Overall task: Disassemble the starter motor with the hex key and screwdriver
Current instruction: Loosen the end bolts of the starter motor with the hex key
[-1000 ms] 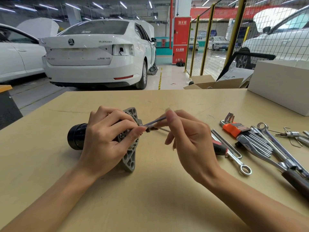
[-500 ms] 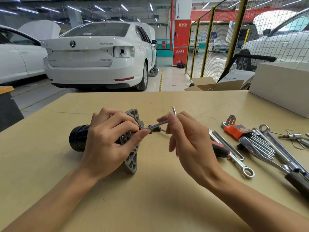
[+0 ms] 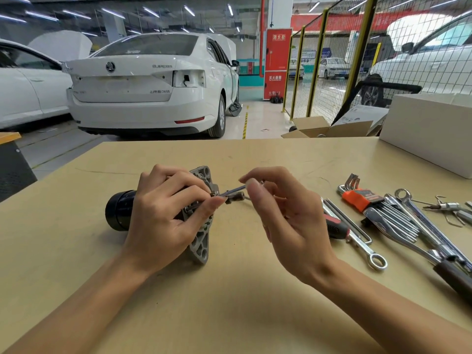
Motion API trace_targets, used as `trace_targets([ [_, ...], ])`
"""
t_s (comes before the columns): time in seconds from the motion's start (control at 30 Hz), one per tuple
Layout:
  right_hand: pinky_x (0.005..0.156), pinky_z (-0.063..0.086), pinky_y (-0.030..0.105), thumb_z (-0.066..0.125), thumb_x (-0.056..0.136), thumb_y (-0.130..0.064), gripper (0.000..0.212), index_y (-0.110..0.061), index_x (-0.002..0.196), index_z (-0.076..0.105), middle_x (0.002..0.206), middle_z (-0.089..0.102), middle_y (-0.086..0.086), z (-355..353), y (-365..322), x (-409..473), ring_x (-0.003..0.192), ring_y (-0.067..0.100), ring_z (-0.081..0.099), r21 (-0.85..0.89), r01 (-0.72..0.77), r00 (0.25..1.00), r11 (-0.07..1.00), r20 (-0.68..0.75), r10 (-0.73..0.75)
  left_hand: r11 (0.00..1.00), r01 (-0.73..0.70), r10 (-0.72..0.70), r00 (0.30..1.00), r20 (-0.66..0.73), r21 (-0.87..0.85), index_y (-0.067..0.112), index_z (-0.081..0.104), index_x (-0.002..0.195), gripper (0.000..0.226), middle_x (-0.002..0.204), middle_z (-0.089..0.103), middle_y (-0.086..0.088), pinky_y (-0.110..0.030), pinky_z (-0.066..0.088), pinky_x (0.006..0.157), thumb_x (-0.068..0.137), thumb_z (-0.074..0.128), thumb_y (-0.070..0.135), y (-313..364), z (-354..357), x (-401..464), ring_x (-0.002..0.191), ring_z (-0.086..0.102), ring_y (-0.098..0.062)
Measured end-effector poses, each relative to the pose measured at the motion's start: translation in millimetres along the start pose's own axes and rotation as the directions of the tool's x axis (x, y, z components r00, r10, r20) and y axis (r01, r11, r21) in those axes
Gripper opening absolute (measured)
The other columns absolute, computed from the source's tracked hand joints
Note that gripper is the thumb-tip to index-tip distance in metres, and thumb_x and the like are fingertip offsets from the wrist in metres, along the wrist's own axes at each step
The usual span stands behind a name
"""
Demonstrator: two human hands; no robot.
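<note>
The left hand (image 3: 163,215) lies curled over the starter motor (image 3: 120,210), a black cylinder with a grey cast-metal flange, which rests on its side on the tan wooden table (image 3: 229,302). The black end sticks out beyond the knuckles on the hand's outer side, and the flange stands on edge under the fingertips. Thumb and forefinger of this hand pinch at the flange where the thin silver hex key (image 3: 233,189) enters it. The right hand (image 3: 286,221) holds the key's other end between thumb and fingertips, its remaining fingers loosely bent; the key spans the gap between the two hands. Just beyond the right hand's back lies a red-and-black screwdriver handle (image 3: 335,227), with a silver ring spanner (image 3: 367,251) beside it. Farther out sits an orange-holdered set of hex keys (image 3: 362,199).
</note>
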State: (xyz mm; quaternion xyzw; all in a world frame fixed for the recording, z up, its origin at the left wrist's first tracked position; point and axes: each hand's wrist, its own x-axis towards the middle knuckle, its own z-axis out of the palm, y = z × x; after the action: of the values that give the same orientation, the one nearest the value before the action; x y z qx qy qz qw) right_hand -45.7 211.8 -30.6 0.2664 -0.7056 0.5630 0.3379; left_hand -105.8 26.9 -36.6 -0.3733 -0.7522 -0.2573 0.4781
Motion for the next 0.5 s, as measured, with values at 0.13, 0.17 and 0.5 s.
trace_targets([
  [0.13,0.043,0.031,0.034,0.048,0.099,-0.034,0.044,-0.005,0.074,0.069,0.05,0.043,-0.005,-1.4,-2.1,1.3,0.043,0.013,0.039,0.002,0.052,0.998,0.999,-0.042,-0.052,1.0,0.007,-0.008,1.0,0.003,0.005,0.008,0.075,0.072,0.035,0.082,0.072,0.001,-0.046,0.041,0.076,0.09,0.064,0.036,0.3,0.2,0.1,0.089,0.057,-0.024],
  [0.17,0.045,0.031,0.033,0.049,0.098,-0.035,0.048,-0.003,0.069,0.07,0.05,0.044,-0.002,-1.1,-0.8,1.2,0.043,0.012,0.039,-0.003,0.041,0.997,0.999,-0.06,-0.041,1.0,0.007,-0.007,1.0,0.001,0.008,0.008,0.074,0.071,0.035,0.082,0.072,0.001,-0.044,0.041,0.077,0.09,0.064,0.036,0.6,0.3,0.1,0.089,0.057,-0.024],
  [0.5,0.062,0.048,0.036,0.049,0.09,-0.058,0.046,-0.045,0.048,0.063,0.071,0.062,0.007,-1.5,-1.5,6.2,0.069,0.016,0.058,-0.088,-0.206,0.972,0.975,-0.133,0.193,1.0,0.011,-0.011,1.0,-0.003,0.019,0.008,0.074,0.07,0.035,0.081,0.071,0.002,-0.038,0.039,0.08,0.089,0.065,0.036,1.0,-0.9,0.8,0.086,0.059,-0.026],
])
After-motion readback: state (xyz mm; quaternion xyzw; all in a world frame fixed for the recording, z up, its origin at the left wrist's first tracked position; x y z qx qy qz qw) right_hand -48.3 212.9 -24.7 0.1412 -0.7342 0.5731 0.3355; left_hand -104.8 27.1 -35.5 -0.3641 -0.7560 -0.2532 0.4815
